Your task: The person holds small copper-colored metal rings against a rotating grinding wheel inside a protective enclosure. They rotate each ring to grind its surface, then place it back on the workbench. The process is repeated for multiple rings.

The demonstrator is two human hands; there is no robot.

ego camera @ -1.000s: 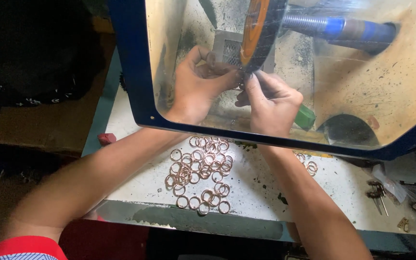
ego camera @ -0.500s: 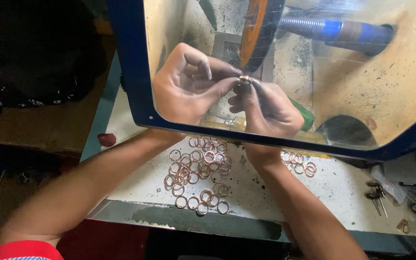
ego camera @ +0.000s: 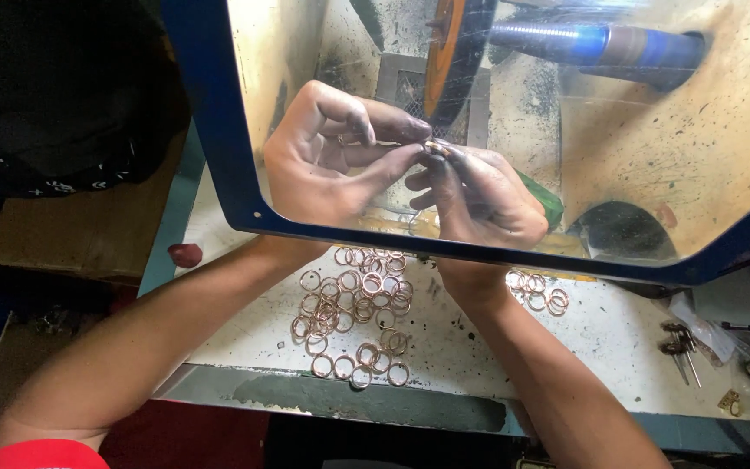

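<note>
A: Where is the ring (ego camera: 437, 148)?

B: Between both hands, behind the shield (ego camera: 219, 130): left hand (ego camera: 332, 156) pinches it, right hand (ego camera: 488, 195) also. Light, stiff, maybe slippery (so small); grip it by the rim.

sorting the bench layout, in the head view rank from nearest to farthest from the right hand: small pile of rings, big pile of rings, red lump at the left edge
From the right hand:
1. small pile of rings, just below it
2. big pile of rings, lower left
3. red lump, far left
</note>
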